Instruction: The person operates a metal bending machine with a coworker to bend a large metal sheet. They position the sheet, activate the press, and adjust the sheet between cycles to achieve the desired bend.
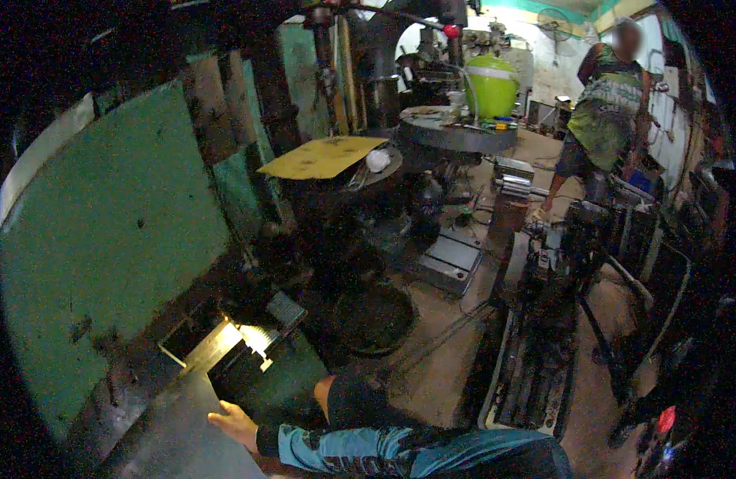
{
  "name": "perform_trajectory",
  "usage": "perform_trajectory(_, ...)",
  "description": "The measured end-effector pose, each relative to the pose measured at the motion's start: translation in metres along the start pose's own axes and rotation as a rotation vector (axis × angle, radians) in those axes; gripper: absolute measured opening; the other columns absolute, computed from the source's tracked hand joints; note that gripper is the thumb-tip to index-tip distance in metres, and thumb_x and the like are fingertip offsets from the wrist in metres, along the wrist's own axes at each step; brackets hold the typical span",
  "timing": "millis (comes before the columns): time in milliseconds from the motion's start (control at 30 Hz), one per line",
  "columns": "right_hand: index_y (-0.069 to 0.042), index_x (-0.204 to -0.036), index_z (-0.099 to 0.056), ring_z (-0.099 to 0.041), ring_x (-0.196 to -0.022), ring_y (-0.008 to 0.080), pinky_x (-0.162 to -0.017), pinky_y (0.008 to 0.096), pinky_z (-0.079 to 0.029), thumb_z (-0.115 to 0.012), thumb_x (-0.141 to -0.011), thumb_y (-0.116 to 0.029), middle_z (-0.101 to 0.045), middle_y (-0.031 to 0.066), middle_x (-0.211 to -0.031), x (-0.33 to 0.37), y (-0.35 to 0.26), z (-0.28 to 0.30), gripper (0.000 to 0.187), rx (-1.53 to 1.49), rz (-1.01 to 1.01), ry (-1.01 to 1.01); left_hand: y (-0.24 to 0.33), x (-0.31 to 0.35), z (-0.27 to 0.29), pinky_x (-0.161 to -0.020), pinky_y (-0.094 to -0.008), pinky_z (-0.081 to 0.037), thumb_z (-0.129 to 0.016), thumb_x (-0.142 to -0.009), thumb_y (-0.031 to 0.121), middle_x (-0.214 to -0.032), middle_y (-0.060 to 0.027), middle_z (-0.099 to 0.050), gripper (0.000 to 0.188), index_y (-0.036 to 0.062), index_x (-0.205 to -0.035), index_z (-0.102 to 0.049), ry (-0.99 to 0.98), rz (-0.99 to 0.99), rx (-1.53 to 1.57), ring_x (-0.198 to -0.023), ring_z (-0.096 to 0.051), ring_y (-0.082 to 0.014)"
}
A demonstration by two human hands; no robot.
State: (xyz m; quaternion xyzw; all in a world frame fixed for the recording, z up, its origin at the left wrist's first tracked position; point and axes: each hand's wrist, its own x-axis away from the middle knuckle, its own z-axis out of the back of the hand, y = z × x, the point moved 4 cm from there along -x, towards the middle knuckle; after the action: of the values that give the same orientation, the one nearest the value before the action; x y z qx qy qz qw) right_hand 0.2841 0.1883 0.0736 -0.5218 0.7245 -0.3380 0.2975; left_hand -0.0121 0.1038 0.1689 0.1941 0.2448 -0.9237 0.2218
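Note:
My right hand [237, 425] reaches in from the lower right in a blue and black sleeve. It rests at the edge of a smooth grey metal surface [164, 427], its fingers stretched out to the left with nothing visible in them. Just beyond the hand is a brightly lit metal machine part [216, 347] with a ridged piece [259, 338] beside it. A small grey ribbed block [286, 309] sits a little farther back. My left hand is out of view.
A green panel [104, 231] fills the left side. Ahead, a yellow sheet [324, 158] lies near a round table [456, 140] bearing a lime-green bucket [492, 86]. A person [611, 112] stands at the back right, beyond a long dark machine bed [532, 375]. A grey box [452, 259] is on the floor.

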Motion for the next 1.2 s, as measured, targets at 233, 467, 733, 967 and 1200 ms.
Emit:
perform_trajectory(233,-0.005,-0.123,-0.06,-0.054,-0.087,0.0081,-0.075,0.029,-0.048,-0.064,-0.102,-0.036,-0.061,-0.0022,-0.097,-0.011,0.017,0.026,0.038,0.168,-0.187,-0.008,0.004,-0.021,0.008,-0.107,-0.0528,-0.047,-0.051,-0.105,0.032,-0.139,-0.0232,-0.061,0.051,-0.0045,-0.139,-0.057,0.035,-0.09,0.248,-0.127,-0.059,-0.0416)
perform_trajectory(467,-0.004,-0.145,-0.05,-0.057,-0.101,0.0162,-0.09,0.0348,-0.048,-0.064,-0.101,-0.043,-0.064,0.0027,-0.109,-0.088,0.119,0.052,0.06,-0.017,0.019,0.046,0.014,-0.035,0.012,-0.107,-0.0525,-0.047,-0.052,-0.105,0.029,-0.139,-0.0234,-0.061,0.049,-0.0048,-0.14,-0.056,0.053,-0.058,0.315,-0.126,-0.059,-0.0418)
perform_trajectory(733,-0.003,-0.123,-0.06,-0.054,-0.092,0.0111,-0.081,0.0301,-0.047,-0.062,-0.103,-0.037,-0.061,-0.0018,-0.1,-0.06,0.091,0.055,0.04,0.17,-0.059,-0.068,0.019,-0.042,0.021,-0.106,-0.0521,-0.048,-0.053,-0.105,0.025,-0.139,-0.0237,-0.061,0.047,-0.005,-0.141,-0.056,0.084,-0.028,0.37,-0.125,-0.059,-0.0419)
perform_trajectory(967,-0.003,-0.112,-0.068,-0.065,-0.097,0.0293,-0.084,0.0403,-0.053,-0.062,-0.093,-0.024,-0.07,0.0129,-0.106,0.011,-0.022,0.028,0.029,0.906,0.583,-0.089,-0.01,-0.025,-0.01,-0.114,-0.0488,-0.041,-0.063,-0.087,0.012,-0.147,-0.0211,-0.054,0.056,0.0084,-0.143,-0.057,-0.223,0.434,0.466,-0.137,-0.049,-0.0417)
perform_trajectory(1200,0.004,-0.114,-0.066,-0.066,-0.096,0.0229,-0.086,0.0368,-0.054,-0.051,-0.104,-0.021,-0.07,0.0119,-0.104,0.016,-0.024,0.013,0.031,0.386,0.094,-0.006,-0.039,-0.003,-0.067,-0.128,-0.0456,-0.013,-0.064,-0.08,0.015,-0.163,-0.01,-0.039,0.076,0.0196,-0.154,-0.046,-0.247,0.366,0.449,-0.154,-0.027,-0.0304)
